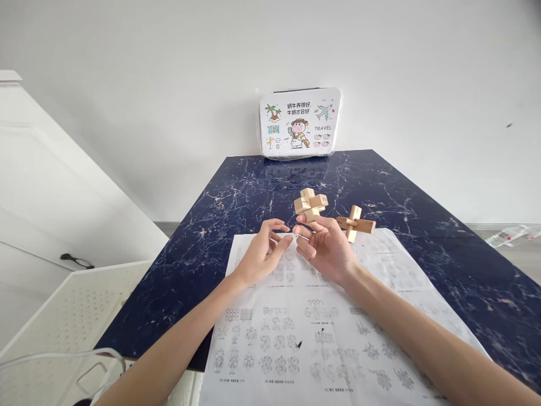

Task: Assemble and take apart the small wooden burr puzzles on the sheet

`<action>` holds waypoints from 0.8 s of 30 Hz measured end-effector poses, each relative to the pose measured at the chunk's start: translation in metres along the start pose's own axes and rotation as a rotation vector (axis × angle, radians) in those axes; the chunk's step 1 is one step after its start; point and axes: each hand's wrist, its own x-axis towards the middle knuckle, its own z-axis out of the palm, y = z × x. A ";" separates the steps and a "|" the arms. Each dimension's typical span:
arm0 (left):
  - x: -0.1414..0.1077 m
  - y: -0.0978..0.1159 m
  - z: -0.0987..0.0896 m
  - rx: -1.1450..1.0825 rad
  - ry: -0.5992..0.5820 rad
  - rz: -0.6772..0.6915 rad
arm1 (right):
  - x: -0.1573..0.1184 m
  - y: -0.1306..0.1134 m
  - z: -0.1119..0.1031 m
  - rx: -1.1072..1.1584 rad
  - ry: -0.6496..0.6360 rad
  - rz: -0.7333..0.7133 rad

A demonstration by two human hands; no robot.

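While your right hand (328, 251) pinches the chunky wooden cross (310, 204) up over the table (198, 225), your left hand (261, 254) is loosely spread and empty. The chunky one looks joined up; the brown-and-pale cross (363, 225) near the paper (270, 332) has fewer sticks showing.

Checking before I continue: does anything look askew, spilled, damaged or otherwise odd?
Yes: small dark, jagged spots break up the printed sheet between the forearms. They may be tears showing the dark tabletop, or scraps on top; I can't tell. I see no spill.
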 end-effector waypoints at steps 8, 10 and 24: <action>0.000 0.001 0.000 0.017 -0.036 -0.012 | 0.001 0.003 -0.001 -0.028 0.028 -0.070; 0.000 0.001 0.000 0.009 -0.044 -0.025 | 0.002 0.004 -0.002 -0.035 0.052 -0.085; 0.001 -0.002 0.000 0.050 -0.065 -0.029 | 0.000 0.003 0.001 0.036 0.195 -0.187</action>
